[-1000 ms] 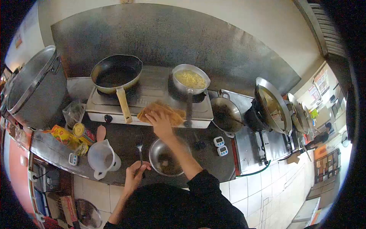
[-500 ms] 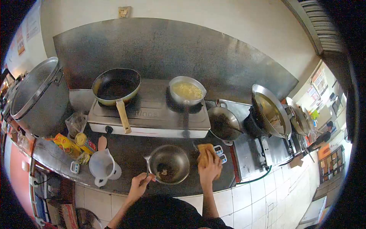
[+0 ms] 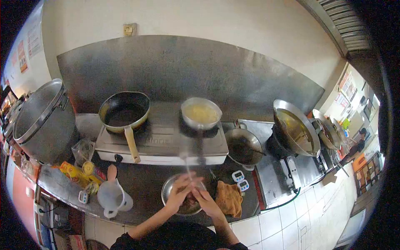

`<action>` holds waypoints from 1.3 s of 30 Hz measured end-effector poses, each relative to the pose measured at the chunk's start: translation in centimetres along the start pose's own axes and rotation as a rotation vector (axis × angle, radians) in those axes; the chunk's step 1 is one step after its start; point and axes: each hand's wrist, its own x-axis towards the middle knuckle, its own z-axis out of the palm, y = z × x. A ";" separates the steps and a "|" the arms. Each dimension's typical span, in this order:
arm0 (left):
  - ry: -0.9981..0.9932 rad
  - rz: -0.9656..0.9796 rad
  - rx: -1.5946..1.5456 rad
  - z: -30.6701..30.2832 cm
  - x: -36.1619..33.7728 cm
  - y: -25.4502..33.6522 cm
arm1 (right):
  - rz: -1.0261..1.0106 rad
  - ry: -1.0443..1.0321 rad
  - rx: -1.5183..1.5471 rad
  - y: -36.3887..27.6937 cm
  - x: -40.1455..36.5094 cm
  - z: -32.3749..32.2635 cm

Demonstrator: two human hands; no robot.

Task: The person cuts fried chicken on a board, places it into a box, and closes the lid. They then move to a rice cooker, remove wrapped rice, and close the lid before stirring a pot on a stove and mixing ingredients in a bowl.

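Both hands are close together over the metal pan [image 3: 168,185] at the counter's front. My left hand [image 3: 179,193] reaches across it, its fingers smeared by motion. Touching or nearly touching it, my right hand [image 3: 205,201] is over the pan's right side, its fingertips blurred too. A thin pale streak [image 3: 187,163] rises from between the hands; what it is, I cannot make out. Dark contents partly show in the pan under the fingers. The brown cloth [image 3: 229,200] lies crumpled to the right, touched by neither hand.
Behind stands a two-burner stove [image 3: 162,146] with a black frying pan [image 3: 125,110] and a small pot [image 3: 201,114]. A white jug [image 3: 114,198] is left; two timers [image 3: 241,180] lie near the cloth. More woks [image 3: 295,129] stand right. Another person [image 3: 356,148] is far right.
My right hand has let go of the cloth and moved left over the pan. My left hand has left the pan's left edge and come over it. The view has tilted up slightly.
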 end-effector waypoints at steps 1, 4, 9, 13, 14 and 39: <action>-0.034 -0.121 -0.164 0.2 0.8 0.2 | 0.019 0.002 0.033 -0.9 0.3 -0.4; -0.148 -0.035 -0.012 1.0 2.8 0.4 | -0.115 0.133 -0.219 -5.9 0.4 -2.5; -0.205 -0.005 0.155 -0.6 4.9 0.7 | -0.319 0.503 -0.844 -13.0 8.0 -10.5; -0.116 -0.022 0.046 -2.5 6.1 -1.8 | -0.310 0.607 -1.399 -13.8 16.9 -13.5; -0.108 0.002 0.029 -2.9 6.4 -2.9 | -0.259 0.573 -1.478 -14.2 18.5 -13.1; -0.013 0.064 0.555 -6.7 7.4 -8.0 | -0.353 0.375 -1.175 -15.6 24.8 -13.6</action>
